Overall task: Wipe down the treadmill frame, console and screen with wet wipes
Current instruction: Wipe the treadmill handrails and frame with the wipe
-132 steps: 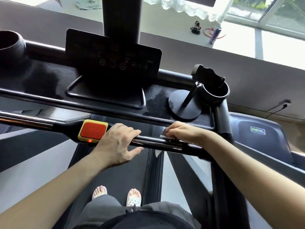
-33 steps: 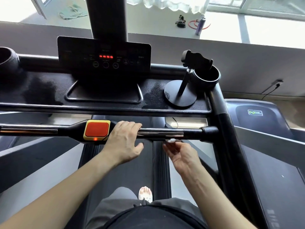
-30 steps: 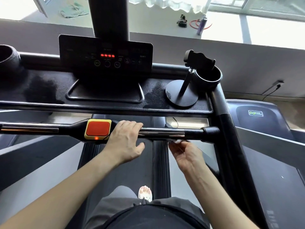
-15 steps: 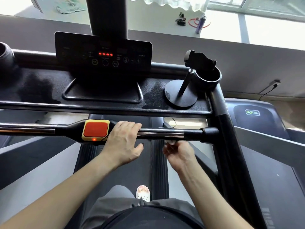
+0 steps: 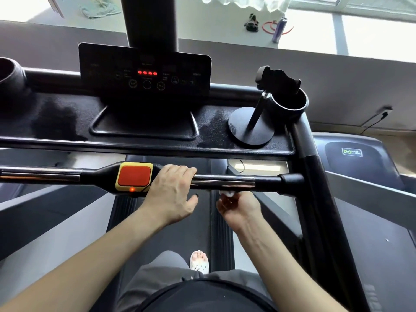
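Your right hand (image 5: 239, 208) is now working beneath the handlebar (image 5: 225, 182) instead of lying on top of it as it was a few seconds ago, its fingers curling round a small white wet wipe (image 5: 227, 194) and holding it up against the underside of the chrome section. Your left hand (image 5: 172, 194) is keeping its grip on the bar, fingers wrapping over the top just beside the red stop button (image 5: 134, 176). Red lights are glowing on the console (image 5: 145, 70) above, and a black phone stand (image 5: 258, 115) is sitting on the tray beside the right cup holder (image 5: 289, 102).
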